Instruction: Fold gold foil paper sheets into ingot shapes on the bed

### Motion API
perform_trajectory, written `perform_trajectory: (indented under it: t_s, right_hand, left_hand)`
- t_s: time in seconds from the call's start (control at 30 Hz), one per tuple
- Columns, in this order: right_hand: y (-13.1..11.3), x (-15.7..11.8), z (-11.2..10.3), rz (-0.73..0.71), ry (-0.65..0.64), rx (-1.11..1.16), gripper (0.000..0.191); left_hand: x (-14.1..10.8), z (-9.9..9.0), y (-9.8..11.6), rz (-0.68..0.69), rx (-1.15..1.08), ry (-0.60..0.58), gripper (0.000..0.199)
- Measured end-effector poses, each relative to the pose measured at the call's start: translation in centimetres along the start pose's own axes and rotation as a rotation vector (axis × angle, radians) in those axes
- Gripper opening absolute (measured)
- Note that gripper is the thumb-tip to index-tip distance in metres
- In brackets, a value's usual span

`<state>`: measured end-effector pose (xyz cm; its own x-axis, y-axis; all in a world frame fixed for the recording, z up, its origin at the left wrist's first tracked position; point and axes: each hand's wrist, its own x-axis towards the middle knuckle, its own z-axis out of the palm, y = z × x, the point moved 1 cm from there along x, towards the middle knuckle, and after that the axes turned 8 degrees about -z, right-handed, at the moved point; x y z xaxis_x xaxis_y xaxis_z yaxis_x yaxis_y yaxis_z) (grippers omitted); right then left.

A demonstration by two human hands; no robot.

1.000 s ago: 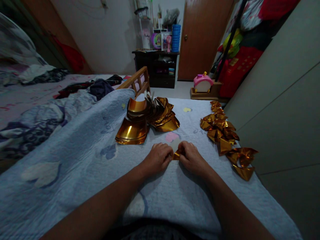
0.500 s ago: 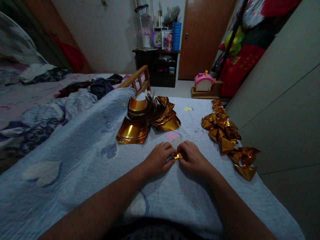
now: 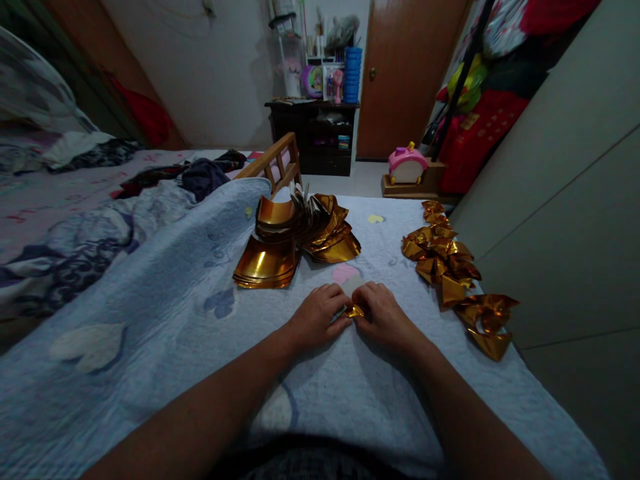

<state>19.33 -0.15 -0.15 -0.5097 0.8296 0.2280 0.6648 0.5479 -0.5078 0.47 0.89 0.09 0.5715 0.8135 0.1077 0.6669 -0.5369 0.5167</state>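
Observation:
A small piece of shiny gold foil paper (image 3: 355, 311) is pinched between both hands, low over the bed. My left hand (image 3: 320, 313) is closed on its left side, and my right hand (image 3: 381, 311) grips the right side. Fingers cover most of the paper, so its full shape is hidden. Ahead and to the left lie fanned stacks of gold foil sheets (image 3: 267, 260), curved and partly overlapping. To the right, several folded gold foil pieces (image 3: 445, 257) lie in a row along the bed's edge.
A pale blue quilt (image 3: 200, 373) with heart shapes covers the bed. Past the foil stacks stands a wooden bed rail (image 3: 280, 160). Rumpled clothes (image 3: 200, 177) lie on the left. A pink and white toy (image 3: 407, 165) sits beyond the far edge, and a pale panel (image 3: 565, 200) borders the right.
Both hands stay in nearly the same place, still holding the foil paper. The visible bit of foil looks slightly different in shape between the fingers.

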Motion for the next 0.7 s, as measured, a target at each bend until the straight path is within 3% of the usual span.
perform_trajectory:
  t_s: [0.47,0.7]
  right_hand:
    - [-0.4,0.4,-0.5,-0.019,0.116,0.121,0.012]
    - [0.0,0.2,-1.6,0.01,0.206,0.11,0.031]
  left_hand:
    - [0.2,0.0,0.2,-0.008,0.046,0.029,0.015]
    - [0.2,-0.4,0.0,0.003,0.05,0.122,0.021]
